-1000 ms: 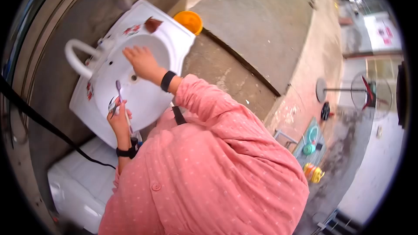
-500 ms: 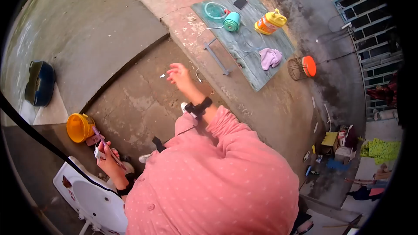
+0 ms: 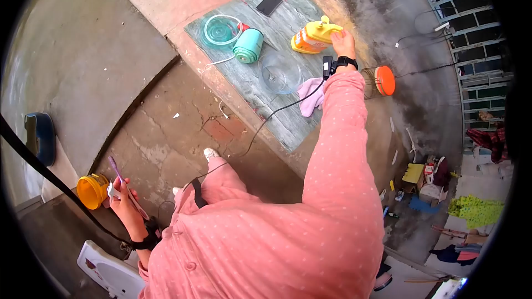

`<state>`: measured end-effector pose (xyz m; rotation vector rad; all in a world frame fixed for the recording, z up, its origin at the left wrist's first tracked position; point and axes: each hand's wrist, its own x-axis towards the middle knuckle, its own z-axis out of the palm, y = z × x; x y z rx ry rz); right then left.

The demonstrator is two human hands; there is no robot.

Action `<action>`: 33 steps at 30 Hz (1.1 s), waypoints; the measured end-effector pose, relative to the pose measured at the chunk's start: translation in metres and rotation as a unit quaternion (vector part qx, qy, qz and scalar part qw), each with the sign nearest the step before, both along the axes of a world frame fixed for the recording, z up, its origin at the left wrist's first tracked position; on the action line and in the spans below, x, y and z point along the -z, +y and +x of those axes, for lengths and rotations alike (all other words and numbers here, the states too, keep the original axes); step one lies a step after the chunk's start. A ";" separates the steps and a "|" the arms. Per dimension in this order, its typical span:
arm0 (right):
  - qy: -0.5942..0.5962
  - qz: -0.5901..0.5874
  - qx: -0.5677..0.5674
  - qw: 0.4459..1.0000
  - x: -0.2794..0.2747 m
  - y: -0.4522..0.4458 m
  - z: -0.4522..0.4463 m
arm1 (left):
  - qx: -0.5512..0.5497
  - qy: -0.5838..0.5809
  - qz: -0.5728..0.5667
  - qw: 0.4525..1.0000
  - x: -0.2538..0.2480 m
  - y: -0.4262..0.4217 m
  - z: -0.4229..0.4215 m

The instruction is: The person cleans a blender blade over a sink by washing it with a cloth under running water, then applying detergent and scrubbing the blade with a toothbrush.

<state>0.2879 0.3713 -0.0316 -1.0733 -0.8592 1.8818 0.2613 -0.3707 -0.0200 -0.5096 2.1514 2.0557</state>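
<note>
My right hand reaches over the table, its fingers closed around the handle of a yellow jug with an orange label. The jug stands at the table's far right edge. Low on the left, my left hand is closed on a slim purple stick-like tool and a small white piece; their exact kinds are unclear. Near the right forearm lies a pale purple cloth. A clear plastic bowl sits beside it on the marbled table.
On the table are a teal cylindrical container, a teal-rimmed clear bowl and a dark phone-like slab. A yellow bucket and a white basin stand at left. A wire-framed stool is right of the table.
My right hand has moved from above the floor, right, to the yellow jug's handle, and its fingers have closed there. The view has shifted; my left hand still holds the purple tool.
</note>
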 end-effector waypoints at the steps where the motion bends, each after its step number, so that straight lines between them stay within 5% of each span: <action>1: -0.014 -0.012 -0.008 1.000 0.001 0.011 -0.004 | -0.007 0.003 -0.001 1.000 -0.002 0.002 0.000; 3: -0.064 0.034 -0.078 0.994 0.028 0.046 -0.002 | -0.009 0.005 -0.016 1.000 -0.009 0.010 -0.004; 5: -0.183 0.294 -0.263 0.900 0.092 0.118 0.007 | -0.014 0.006 -0.029 0.999 -0.013 0.012 0.001; 7: -0.166 0.261 -0.259 0.915 0.041 0.066 0.005 | -0.027 0.002 -0.035 0.999 -0.010 0.012 0.000; 9: -0.033 -0.022 0.003 0.999 0.003 0.014 -0.014 | -0.030 -0.004 -0.013 0.999 -0.004 0.011 -0.002; 14: -0.013 -0.009 -0.027 1.000 -0.026 -0.012 -0.029 | -0.030 -0.017 -0.015 0.999 -0.003 0.011 -0.004; 19: 0.063 0.131 -0.087 0.986 -0.106 -0.106 -0.028 | -0.055 -0.008 -0.007 0.998 -0.001 0.003 -0.003; 24: -0.004 0.416 -0.258 0.872 -0.167 -0.199 -0.038 | -0.117 -0.008 0.048 0.992 0.006 -0.024 0.007; 29: 0.020 0.342 -0.411 0.845 -0.173 -0.318 -0.072 | -0.199 0.034 0.107 0.973 -0.003 -0.068 0.045; 33: 0.067 0.232 -0.625 0.742 -0.121 -0.457 -0.117 | -0.296 0.069 0.113 0.946 -0.001 -0.135 0.094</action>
